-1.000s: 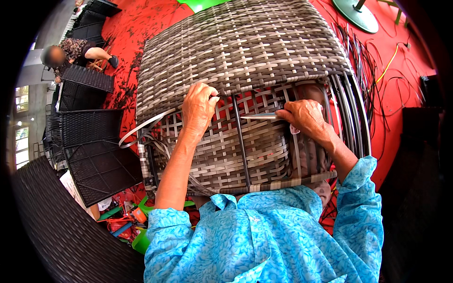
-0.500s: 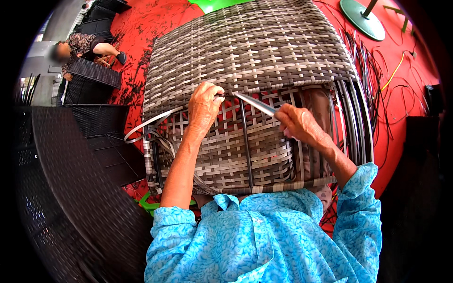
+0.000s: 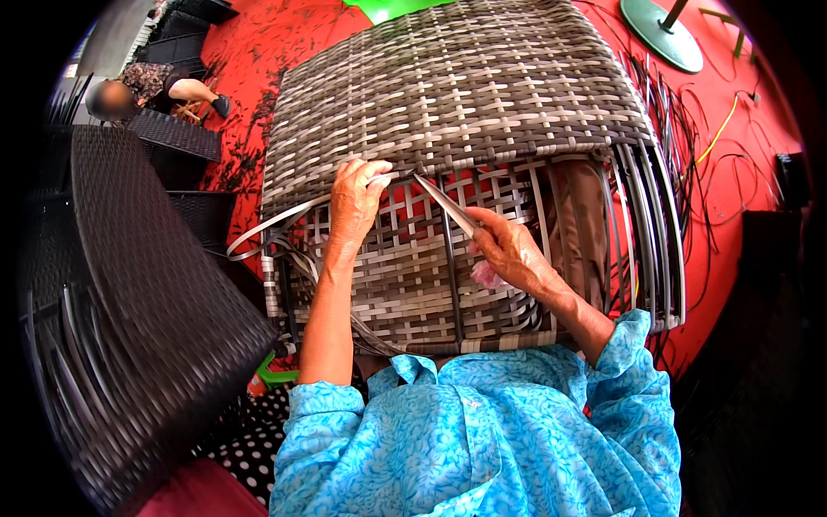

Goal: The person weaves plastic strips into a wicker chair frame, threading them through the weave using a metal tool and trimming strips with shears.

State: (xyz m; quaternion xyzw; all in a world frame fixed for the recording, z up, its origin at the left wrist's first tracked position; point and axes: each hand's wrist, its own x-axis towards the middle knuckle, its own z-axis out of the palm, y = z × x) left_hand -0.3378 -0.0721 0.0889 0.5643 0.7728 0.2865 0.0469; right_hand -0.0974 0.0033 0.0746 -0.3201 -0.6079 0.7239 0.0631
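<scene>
A grey-brown woven wicker furniture piece (image 3: 457, 82) lies in front of me, its near side an open frame with loose latticed strips inside. My left hand (image 3: 355, 200) is at the edge of the solid weave, thumb and fingers pinching the end of a light grey flat strip (image 3: 379, 177). My right hand (image 3: 510, 250) grips a tapered, pointed metal tool (image 3: 446, 205). The tool's tip touches or nearly touches the weave's edge, just right of my left fingers. Something pink (image 3: 487, 274) shows under my right hand; its kind is unclear.
At left stands a large dark woven panel (image 3: 155, 284), close to my left arm. Another person (image 3: 151, 86) sits bent over dark wicker (image 3: 172, 135) at the far left. Loose dark strips (image 3: 668, 129) lie on the red floor at right, near a green round base (image 3: 662, 34).
My right hand and the pointed tool have shifted left and slightly down. My left hand has moved a little left. The dark panel at left has swung closer, and polka-dot fabric now shows beneath it.
</scene>
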